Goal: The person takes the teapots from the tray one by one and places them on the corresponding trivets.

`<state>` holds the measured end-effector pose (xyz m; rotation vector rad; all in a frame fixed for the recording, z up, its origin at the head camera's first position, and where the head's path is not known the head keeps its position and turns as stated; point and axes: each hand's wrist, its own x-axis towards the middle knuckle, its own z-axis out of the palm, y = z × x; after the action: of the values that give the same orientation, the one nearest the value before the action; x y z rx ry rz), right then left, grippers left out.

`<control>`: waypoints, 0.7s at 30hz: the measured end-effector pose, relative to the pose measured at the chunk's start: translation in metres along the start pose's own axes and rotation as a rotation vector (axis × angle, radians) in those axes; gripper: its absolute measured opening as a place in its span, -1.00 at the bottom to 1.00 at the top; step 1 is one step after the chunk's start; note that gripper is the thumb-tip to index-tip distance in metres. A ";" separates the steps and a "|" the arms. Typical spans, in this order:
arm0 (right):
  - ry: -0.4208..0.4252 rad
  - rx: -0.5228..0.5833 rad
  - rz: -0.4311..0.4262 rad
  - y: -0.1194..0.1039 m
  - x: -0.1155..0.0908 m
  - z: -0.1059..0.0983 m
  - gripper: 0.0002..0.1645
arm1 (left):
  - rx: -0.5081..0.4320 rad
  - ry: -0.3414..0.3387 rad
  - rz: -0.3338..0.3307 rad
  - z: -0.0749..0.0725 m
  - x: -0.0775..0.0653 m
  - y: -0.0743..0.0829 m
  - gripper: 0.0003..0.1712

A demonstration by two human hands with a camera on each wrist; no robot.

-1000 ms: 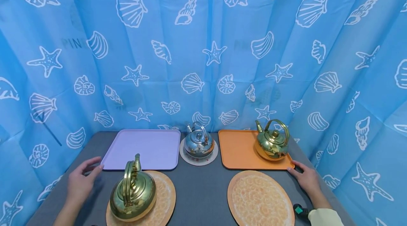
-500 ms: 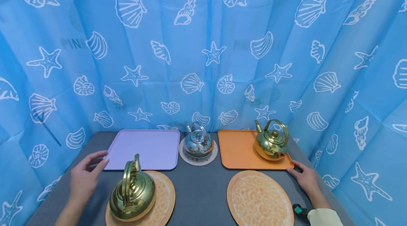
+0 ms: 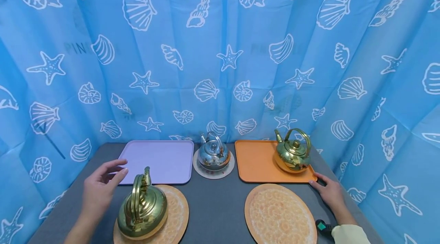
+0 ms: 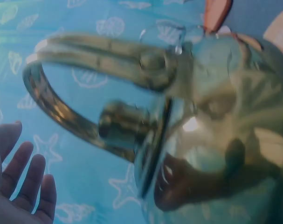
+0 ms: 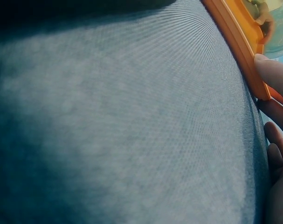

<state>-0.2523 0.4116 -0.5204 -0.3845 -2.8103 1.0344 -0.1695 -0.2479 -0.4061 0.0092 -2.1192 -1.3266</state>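
My right hand pinches the near right corner of an orange tray; in the right wrist view the thumb lies on the corner's rim. A gold kettle stands on that tray, spout to the left. My left hand is held with fingers apart and nothing in them, left of a second gold kettle. Its fingertips overlap the near left corner of a purple tray. In the left wrist view the fingers are apart from the gold kettle's arched handle.
The nearer gold kettle rests on a round tan placemat. Another round placemat lies front right. Between the trays, a silver kettle stands on a pale round mat. A blue shell-print curtain hangs behind the grey-covered table.
My left hand has moved rightward, from the purple tray's near left corner toward the nearer gold kettle. My right hand stays at the orange tray's corner.
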 end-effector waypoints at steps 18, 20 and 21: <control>-0.002 0.006 -0.005 0.002 -0.001 0.001 -0.20 | -0.214 -0.152 0.187 0.025 -0.012 0.041 -0.68; -0.003 0.010 -0.010 0.002 -0.001 0.001 -0.20 | -0.223 -0.176 0.189 0.028 -0.015 0.045 -0.68; -0.002 0.011 -0.012 0.002 -0.001 0.001 -0.20 | -0.233 -0.189 0.185 0.029 -0.016 0.046 -0.68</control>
<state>-0.2514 0.4122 -0.5223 -0.3649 -2.8042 1.0481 -0.1575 -0.1967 -0.3853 -0.4134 -2.0461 -1.5011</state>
